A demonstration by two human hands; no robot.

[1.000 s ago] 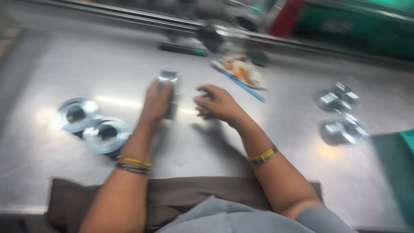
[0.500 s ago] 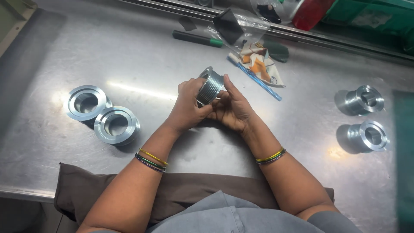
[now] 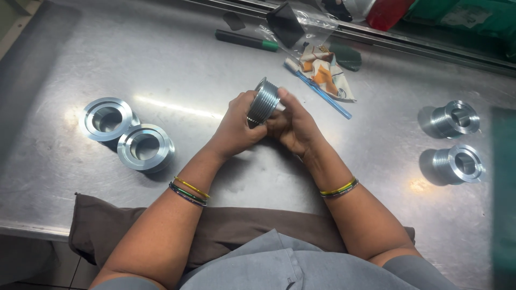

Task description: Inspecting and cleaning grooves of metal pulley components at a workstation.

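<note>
Since the earlier frame the hands have barely shifted — the ribbed silver metal cylinder [image 3: 264,102] stays gripped between them, tilted, above the middle of the steel worktop [image 3: 188,64]. The left hand [image 3: 236,126] wraps its fingers around the near side of the part; the right hand [image 3: 293,124] closes on the other side, thumb over the top. Two flanged metal rings [image 3: 129,134] sit touching near the left edge; two threaded metal fittings [image 3: 457,139] stand near the right edge. A blue toothbrush [image 3: 317,88] lies beside a patterned cloth [image 3: 322,72] towards the far edge.
</note>
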